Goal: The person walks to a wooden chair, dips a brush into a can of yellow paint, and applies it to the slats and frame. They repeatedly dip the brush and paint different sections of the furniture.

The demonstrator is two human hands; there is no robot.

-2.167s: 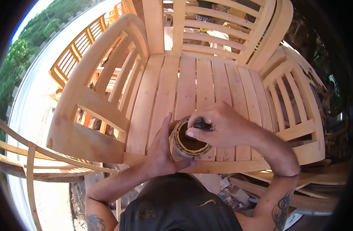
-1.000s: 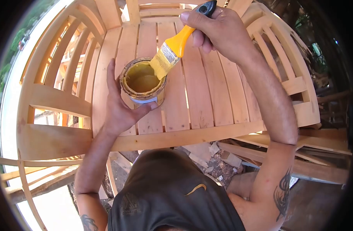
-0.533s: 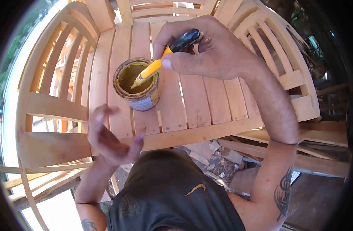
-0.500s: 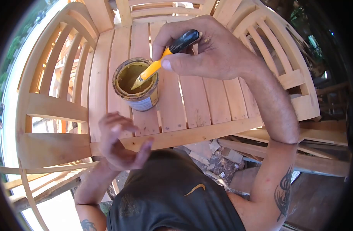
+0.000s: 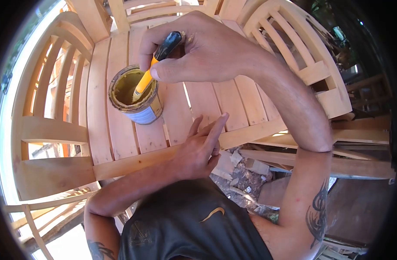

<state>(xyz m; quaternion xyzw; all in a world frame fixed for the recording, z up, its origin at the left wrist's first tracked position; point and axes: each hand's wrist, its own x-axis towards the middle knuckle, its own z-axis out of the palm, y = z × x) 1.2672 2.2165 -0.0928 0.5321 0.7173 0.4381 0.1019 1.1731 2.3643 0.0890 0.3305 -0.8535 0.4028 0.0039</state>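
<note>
Between the thumb and fingers of my right hand is a paintbrush with a yellow and black handle. Its bristles point down inside an open tin can, whose inner wall is smeared with yellowish-brown stuff. The can stands on the slatted seat of a wooden bench. My left hand is over the front edge of the seat, right of the can and below it in view. Its index finger is stretched out, other fingers are partly bent, and nothing shows in it.
Slatted wooden armrests rise at the left and right of the seat, with a slatted backrest behind. Wood scraps and debris lie on the ground below the front rail. Wooden boards are at the right.
My left hand has swung right, from in front of the can to the front rail, its fingers now pointing right. The brush stands steeper and slightly deeper in the can. The whole view has shifted.
</note>
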